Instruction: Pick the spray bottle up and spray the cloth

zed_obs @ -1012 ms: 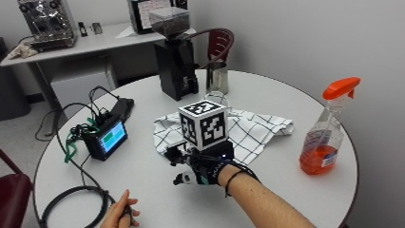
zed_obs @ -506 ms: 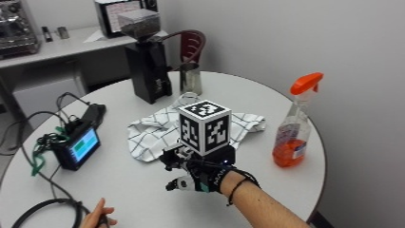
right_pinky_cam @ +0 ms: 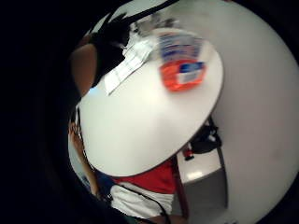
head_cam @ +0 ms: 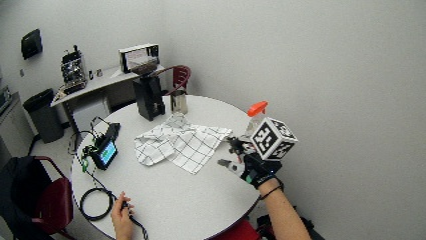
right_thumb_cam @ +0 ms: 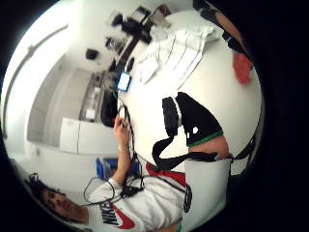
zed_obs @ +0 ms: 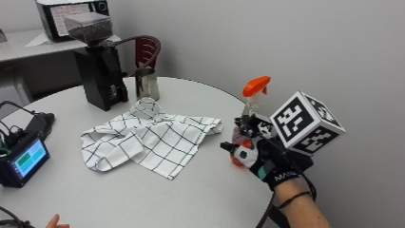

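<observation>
Moved from beside the checked cloth (zed_obs: pixel 149 140), gloved right hand (zed_obs: pixel 265 152) now at spray bottle (zed_obs: pixel 253 102); grip cannot be told.

A black coffee grinder (zed_obs: pixel 100 66) and steel cup (zed_obs: pixel 147 85) share the round table (zed_obs: pixel 133 190).

Smooth matt white tabletop (zed_obs: pixel 190 199). Soft checked woven cloth (zed_obs: pixel 152 140), creased. Clear plastic spray bottle (zed_obs: pixel 252 111), glossy orange head. Black fabric glove on hand (zed_obs: pixel 265 152). Shiny metal cup (zed_obs: pixel 147 85).
</observation>
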`<control>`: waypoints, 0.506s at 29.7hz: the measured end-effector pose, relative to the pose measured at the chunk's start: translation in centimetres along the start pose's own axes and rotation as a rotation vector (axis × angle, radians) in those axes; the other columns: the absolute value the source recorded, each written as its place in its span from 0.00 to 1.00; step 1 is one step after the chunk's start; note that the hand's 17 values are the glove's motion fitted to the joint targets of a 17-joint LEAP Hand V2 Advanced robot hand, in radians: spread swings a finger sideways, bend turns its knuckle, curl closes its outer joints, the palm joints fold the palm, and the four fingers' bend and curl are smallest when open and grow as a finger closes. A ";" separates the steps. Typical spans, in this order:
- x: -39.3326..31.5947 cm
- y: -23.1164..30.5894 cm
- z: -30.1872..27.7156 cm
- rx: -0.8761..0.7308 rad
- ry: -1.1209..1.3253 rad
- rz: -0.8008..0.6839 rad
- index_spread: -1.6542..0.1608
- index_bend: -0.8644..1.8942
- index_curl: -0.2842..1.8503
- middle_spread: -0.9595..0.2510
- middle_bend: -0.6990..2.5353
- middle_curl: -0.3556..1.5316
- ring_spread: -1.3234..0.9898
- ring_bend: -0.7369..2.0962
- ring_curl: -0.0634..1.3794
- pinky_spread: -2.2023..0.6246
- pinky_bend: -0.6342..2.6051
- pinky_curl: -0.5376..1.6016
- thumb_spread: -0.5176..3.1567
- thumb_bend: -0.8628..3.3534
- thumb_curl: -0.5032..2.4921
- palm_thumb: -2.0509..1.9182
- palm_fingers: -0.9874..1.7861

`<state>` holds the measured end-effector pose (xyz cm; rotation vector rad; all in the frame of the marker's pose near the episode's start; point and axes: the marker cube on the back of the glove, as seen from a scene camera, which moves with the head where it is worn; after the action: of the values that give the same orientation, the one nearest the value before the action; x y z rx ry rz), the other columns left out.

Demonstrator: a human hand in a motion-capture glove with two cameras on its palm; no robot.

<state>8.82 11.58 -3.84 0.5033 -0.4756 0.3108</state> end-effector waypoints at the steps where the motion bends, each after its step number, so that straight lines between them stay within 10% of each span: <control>1: 0.8 -0.2 -0.4 0.023 -0.013 0.031 0.72 0.37 0.21 0.79 0.35 0.36 0.59 0.42 0.24 0.86 0.32 0.39 0.47 0.24 0.27 0.67 0.55; 15: 7.0 -5.1 -0.1 0.123 -0.263 0.288 0.73 0.35 0.23 0.80 0.33 0.37 0.59 0.41 0.26 0.85 0.30 0.40 0.45 0.21 0.26 0.66 0.57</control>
<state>16.81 8.59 -2.36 0.5990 -0.7906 0.5565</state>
